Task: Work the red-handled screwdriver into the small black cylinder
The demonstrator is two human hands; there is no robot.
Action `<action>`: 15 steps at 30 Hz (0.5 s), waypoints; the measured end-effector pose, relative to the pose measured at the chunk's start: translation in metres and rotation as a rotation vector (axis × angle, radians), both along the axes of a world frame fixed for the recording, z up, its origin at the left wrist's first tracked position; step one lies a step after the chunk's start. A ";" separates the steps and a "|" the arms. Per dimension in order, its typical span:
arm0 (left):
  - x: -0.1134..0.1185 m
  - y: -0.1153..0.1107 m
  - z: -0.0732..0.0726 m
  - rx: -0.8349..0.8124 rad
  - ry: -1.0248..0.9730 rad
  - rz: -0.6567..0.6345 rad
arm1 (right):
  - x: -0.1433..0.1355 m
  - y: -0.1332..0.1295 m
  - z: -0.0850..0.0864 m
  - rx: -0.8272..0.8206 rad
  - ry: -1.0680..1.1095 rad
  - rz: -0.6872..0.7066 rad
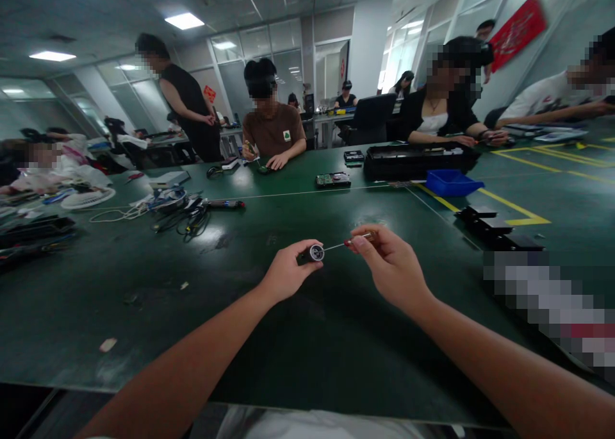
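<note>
Between the fingers and thumb of my left hand point(288, 273) is a small black cylindrical part point(316, 253) with a silvery ring at its open end, which faces me. My right hand point(391, 263) is closed around the handle of a screwdriver point(335, 246). Its thin metal shaft points left, and the tip reaches the part's open end; whether it touches anything inside is too small to tell. Both hands are above the green tabletop point(298, 356), near the middle of the view.
Beyond my hands lie a hard drive point(333, 180), a long black housing point(418, 161) and a blue tray point(453, 182). Tangled cables point(189, 215) and a pen-shaped tool point(225, 204) lie left. Black brackets point(497, 227) stand right. A person point(273, 122) works across the table.
</note>
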State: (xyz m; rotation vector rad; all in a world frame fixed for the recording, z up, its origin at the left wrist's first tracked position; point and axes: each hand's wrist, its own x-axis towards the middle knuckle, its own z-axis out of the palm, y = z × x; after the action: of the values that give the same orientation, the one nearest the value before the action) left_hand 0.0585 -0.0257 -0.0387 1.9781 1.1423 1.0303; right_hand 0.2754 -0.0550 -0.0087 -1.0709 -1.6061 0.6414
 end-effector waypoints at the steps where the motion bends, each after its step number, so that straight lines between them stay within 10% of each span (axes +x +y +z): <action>1: -0.001 0.000 0.000 0.013 0.014 0.003 | 0.000 0.000 0.000 0.008 -0.029 -0.014; 7: -0.005 0.000 0.002 0.088 0.107 0.001 | 0.002 0.000 0.008 0.049 -0.282 -0.212; 15: -0.007 0.002 0.002 0.092 0.186 0.005 | 0.003 0.002 0.010 0.000 -0.297 0.004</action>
State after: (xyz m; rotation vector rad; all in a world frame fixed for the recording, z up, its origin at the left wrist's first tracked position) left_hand 0.0518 -0.0236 -0.0370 2.1825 1.2170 0.9318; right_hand 0.2785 -0.0530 0.0008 -1.2061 -1.8613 0.5014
